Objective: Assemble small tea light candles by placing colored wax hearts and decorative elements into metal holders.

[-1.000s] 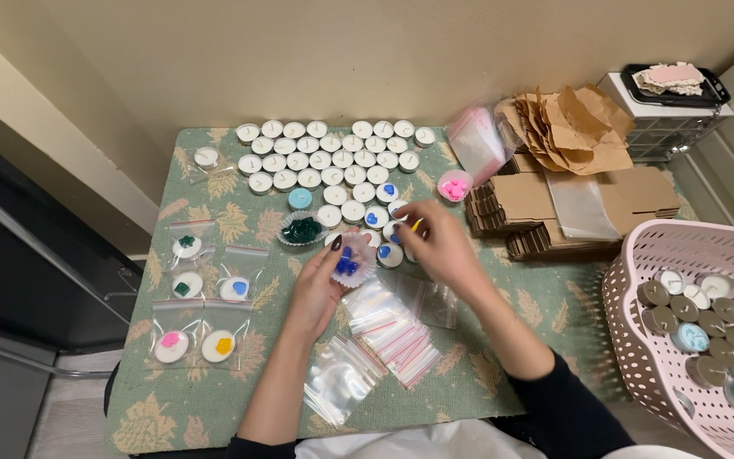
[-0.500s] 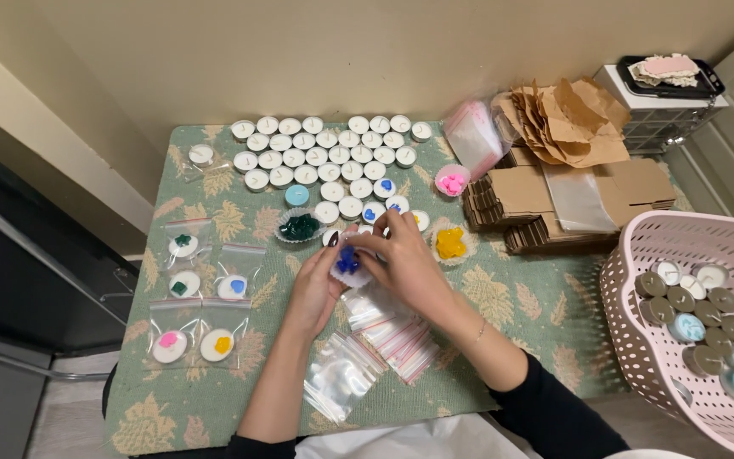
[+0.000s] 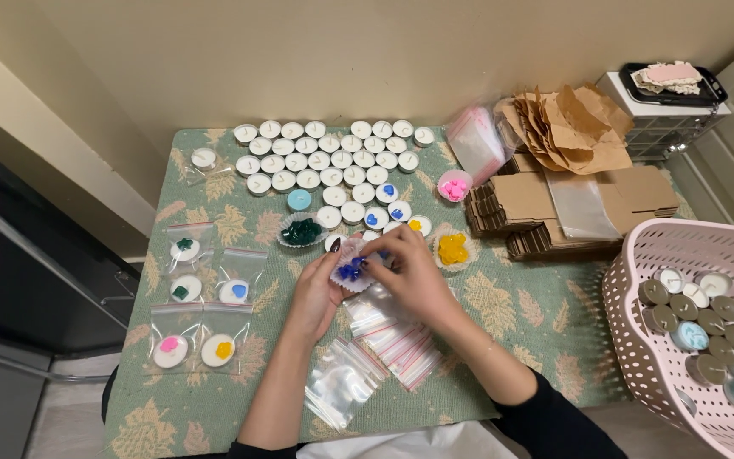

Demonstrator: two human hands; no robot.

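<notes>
Now my left hand point(image 3: 314, 293) holds a small white pleated paper cup filled with dark blue wax pieces point(image 3: 350, 270) just above the green leaf-patterned tabletop point(image 3: 520, 314), its fingers closed around the cup's side. My right hand point(image 3: 409, 270) reaches into the same cup, fingertips pinched on the blue pieces. Clear zip bags with red strips point(image 3: 392, 336) lie just below my hands, and rows of white tealight candles point(image 3: 333, 161) stand behind.

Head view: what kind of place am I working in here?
Likely a home craft corner for packing decorated candles, not a factory. A small table with a leaf-patterned cloth sits against a plain wall, covered in rows of white tealights, small zip bags and flat cardboard boxes; a pink basket holds more candles.
</notes>
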